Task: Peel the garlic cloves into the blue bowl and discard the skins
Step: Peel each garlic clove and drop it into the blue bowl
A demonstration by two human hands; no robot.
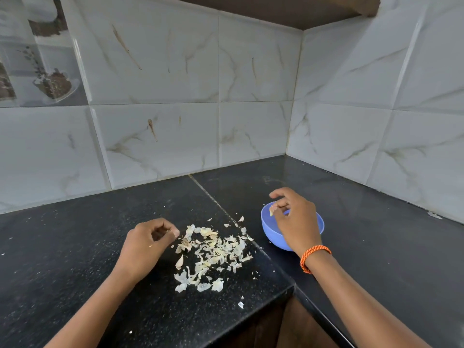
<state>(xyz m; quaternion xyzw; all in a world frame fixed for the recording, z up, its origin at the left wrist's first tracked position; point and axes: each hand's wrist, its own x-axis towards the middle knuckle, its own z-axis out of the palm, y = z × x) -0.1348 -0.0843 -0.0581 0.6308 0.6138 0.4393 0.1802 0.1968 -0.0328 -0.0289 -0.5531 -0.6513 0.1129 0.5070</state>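
A blue bowl stands on the black counter at the right. My right hand hovers over it and pinches a pale garlic clove just above the bowl's rim. A heap of garlic skins lies in the middle of the counter, with one unpeeled clove at its left edge. My left hand rests left of the heap with its fingers curled; I cannot tell whether it holds anything. The bowl's inside is mostly hidden by my right hand.
The black granite counter turns a corner, with tiled walls behind and to the right. Its front edge drops off just below the skins. Small skin flakes lie scattered around the heap.
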